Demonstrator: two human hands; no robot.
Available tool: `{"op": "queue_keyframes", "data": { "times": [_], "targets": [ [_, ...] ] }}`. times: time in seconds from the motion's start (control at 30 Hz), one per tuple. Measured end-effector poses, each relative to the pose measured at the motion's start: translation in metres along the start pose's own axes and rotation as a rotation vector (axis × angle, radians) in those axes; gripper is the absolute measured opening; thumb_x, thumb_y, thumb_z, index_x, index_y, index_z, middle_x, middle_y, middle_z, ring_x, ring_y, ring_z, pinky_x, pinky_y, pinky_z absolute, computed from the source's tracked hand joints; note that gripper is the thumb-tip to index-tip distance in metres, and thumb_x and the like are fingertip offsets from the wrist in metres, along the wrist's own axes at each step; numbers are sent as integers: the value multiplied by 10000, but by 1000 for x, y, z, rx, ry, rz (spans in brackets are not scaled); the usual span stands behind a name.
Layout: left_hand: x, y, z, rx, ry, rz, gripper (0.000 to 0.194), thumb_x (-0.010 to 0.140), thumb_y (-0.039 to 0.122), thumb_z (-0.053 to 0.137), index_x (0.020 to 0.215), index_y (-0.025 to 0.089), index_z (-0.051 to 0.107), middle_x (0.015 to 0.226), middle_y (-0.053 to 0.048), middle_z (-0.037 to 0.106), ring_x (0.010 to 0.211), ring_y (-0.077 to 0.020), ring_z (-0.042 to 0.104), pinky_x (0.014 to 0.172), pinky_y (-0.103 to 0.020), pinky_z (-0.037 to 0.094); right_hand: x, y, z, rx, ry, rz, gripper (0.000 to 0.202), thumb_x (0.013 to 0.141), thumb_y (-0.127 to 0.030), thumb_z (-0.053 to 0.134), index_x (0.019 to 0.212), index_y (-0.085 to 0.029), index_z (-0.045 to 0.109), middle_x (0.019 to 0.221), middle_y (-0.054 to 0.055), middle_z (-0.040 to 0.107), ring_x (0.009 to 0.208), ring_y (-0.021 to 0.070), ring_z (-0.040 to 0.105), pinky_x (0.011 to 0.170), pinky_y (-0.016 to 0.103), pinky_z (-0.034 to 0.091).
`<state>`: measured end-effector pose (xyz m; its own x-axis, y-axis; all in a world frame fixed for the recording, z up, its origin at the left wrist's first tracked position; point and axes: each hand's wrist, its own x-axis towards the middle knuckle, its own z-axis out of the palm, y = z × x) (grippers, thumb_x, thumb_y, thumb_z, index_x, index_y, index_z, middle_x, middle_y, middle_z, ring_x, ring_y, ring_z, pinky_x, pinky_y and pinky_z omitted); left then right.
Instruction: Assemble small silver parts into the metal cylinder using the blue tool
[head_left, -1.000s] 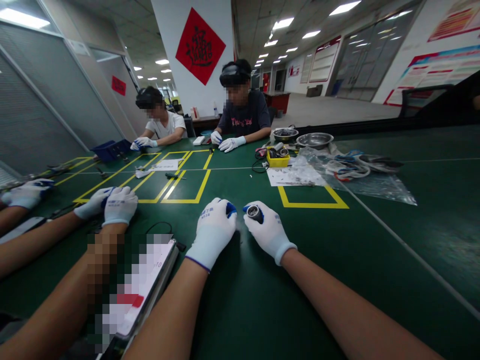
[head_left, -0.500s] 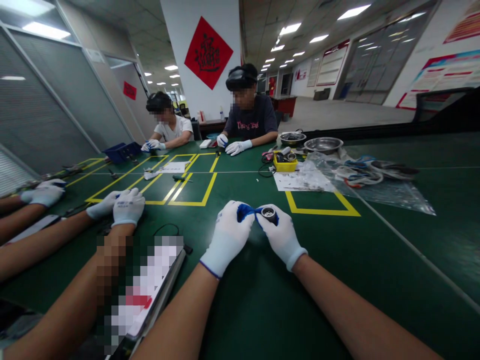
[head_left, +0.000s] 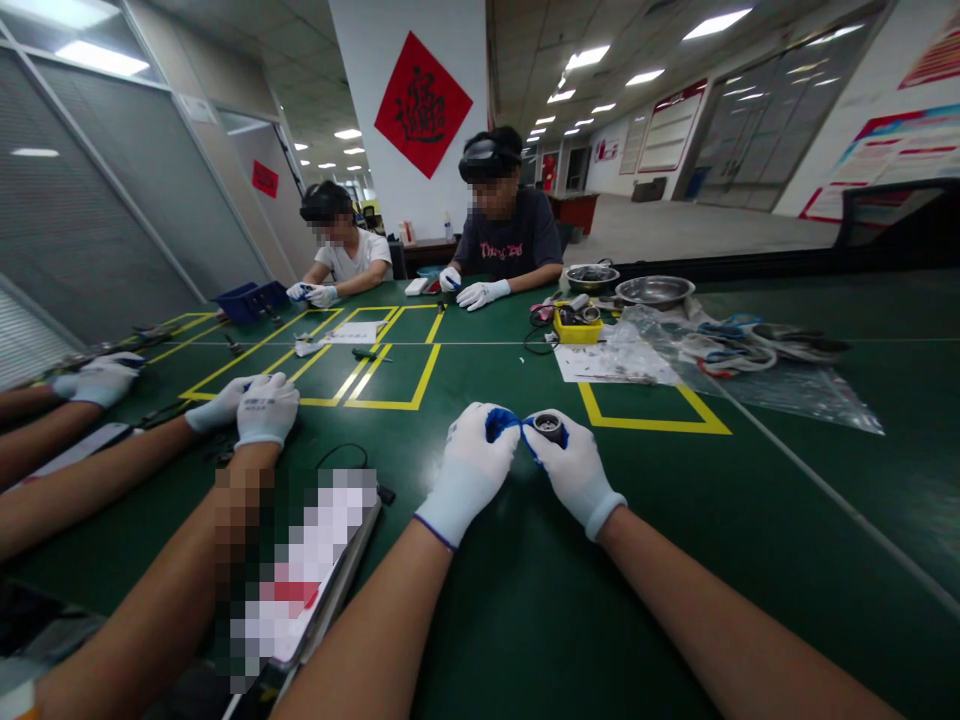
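Right hand [head_left: 574, 470] pinching small round metal part [head_left: 548, 427] just above green table [head_left: 525, 600], near yellow-taped box [head_left: 652, 412]; left hand [head_left: 474, 468] closing fingertips beside it. Best kept steady, part level, grip light.

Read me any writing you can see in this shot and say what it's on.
Red diamond sign on the pillar: one large black character, too stylised to read.
Dark T-shirt of the person across the table: pink lettering, blurred.
Glove backs, left hand: blue print, too small.
Wall posters: too small.
Small red sign: unreadable.
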<state>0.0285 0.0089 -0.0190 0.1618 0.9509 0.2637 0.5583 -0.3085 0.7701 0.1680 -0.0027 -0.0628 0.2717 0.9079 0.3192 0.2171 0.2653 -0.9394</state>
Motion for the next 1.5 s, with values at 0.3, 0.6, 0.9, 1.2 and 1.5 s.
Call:
{"op": "queue_keyframes", "data": {
  "times": [0.3,0.6,0.9,1.2,1.5],
  "targets": [
    [-1,-1,2,6,1,45,98,873,131,669,928,186,728,980,-49,734,947,-211,684,900,-352,542,0,0,-2,-6,22,57,363,738,-563,697,736,-201,667,711,69,690,688,238,623,681,386,509],
    [-3,3,2,-44,-12,94,136,884,127,686,993,177,750,1031,-62,740,997,-214,692,950,-359,540,0,-2,-1,38,46,91,419,714,-609,718,722,-192,679,717,78,700,702,241,630,689,388,519],
    [-2,-8,6,-121,-5,152,193,841,95,725,1001,196,760,1027,-40,746,988,-188,708,943,-328,564,0,-2,-4,90,60,190,396,668,-581,729,739,-194,682,673,47,638,660,213,565,608,346,450],
    [0,-14,6,-141,-25,251,191,863,90,714,989,213,787,995,-21,752,966,-172,725,922,-300,575,4,6,-8,331,-49,286,390,642,-534,821,733,-202,636,565,-33,537,527,145,473,508,295,396],
    [-2,-9,-1,-52,5,326,183,845,62,715,932,209,781,953,-18,744,924,-168,711,879,-300,581,5,6,-10,401,-146,273,369,672,-499,822,694,-213,590,556,-46,501,539,137,460,522,295,395]
  ]
}}
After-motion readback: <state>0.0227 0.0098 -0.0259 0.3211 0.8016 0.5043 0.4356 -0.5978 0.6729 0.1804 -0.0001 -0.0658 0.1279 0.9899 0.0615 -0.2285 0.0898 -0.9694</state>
